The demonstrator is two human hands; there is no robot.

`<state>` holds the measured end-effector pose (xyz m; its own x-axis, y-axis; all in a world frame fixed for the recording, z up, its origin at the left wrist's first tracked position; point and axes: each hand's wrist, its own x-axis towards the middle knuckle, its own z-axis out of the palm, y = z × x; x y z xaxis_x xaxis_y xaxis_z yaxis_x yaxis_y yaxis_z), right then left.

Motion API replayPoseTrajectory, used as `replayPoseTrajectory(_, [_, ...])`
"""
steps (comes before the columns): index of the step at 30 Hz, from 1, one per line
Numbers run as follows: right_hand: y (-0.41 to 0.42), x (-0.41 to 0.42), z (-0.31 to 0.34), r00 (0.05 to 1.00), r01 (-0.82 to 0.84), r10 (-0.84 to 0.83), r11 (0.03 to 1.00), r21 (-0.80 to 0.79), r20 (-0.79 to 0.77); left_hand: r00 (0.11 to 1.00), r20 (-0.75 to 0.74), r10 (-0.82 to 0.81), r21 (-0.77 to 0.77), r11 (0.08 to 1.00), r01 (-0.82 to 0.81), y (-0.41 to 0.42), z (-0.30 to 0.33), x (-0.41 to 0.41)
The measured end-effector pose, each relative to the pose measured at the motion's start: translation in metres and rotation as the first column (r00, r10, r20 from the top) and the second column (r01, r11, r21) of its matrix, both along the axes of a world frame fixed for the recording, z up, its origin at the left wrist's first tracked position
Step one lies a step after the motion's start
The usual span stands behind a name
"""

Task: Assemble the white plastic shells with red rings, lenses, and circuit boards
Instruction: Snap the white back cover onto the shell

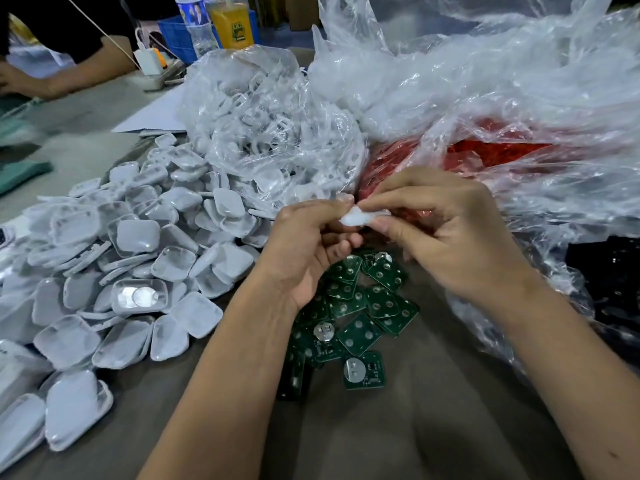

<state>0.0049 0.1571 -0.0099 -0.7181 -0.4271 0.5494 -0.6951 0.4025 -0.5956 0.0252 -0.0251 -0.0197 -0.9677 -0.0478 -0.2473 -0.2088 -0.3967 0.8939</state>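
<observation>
Both hands, left hand (304,251) and right hand (450,233), pinched one small white plastic shell (360,216) with curled fingers, just above the scattered green circuit boards (356,306).

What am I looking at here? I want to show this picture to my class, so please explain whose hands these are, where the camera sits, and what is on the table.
The one picture comes from a camera worn on a worker's head, looking down at their own hands. The left hand and right hand together pinch a small white plastic piece. Below them lie green circuit boards. To the left is a heap of white shells. Behind are clear bags, one holding white parts, one holding red parts. Another person's arm rests at top left.
</observation>
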Motion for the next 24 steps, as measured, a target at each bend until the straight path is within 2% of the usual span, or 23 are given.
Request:
replayPoseTrajectory(4, [0.0, -0.001, -0.003, 0.997, 0.031, -0.034, 0.999, -0.042, -0.075, 1.0, -0.012, 0.01, 0.048, 0.999, -0.009, 0.0, 0.001, 0.0])
replayPoseTrajectory(5, [0.0, -0.001, -0.005, 0.998, 0.065, -0.066, 0.993, -0.098, -0.012, 1.0, -0.024, 0.018, 0.082, 0.996, -0.016, 0.002, 0.001, 0.0])
replayPoseTrajectory(7, [-0.002, -0.001, -0.008, 0.955, 0.143, -0.052, 0.943, -0.302, 0.291, 0.998, -0.055, 0.036, 0.153, 0.988, -0.027, 0.006, 0.001, -0.001])
replayPoseTrajectory(9, [-0.006, 0.0, -0.008, 0.836, 0.238, 0.078, 0.841, -0.486, 0.544, 0.995, -0.09, 0.053, 0.151, 0.988, -0.039, 0.012, -0.002, -0.002])
replayPoseTrajectory(11, [-0.007, 0.0, -0.006, 0.736, 0.288, 0.202, 0.771, -0.568, 0.647, 0.991, -0.116, 0.068, 0.112, 0.992, -0.055, 0.017, -0.006, -0.003])
replayPoseTrajectory(16, [-0.004, -0.001, -0.005, 0.611, 0.214, 0.404, 0.743, -0.634, 0.681, 0.985, -0.155, 0.077, 0.112, 0.992, -0.06, 0.014, -0.007, -0.004])
replayPoseTrajectory(24, [-0.009, 0.006, -0.008, 0.596, 0.196, 0.498, 0.67, -0.716, 0.63, 0.985, -0.164, 0.051, 0.163, 0.986, -0.024, 0.012, -0.007, -0.003])
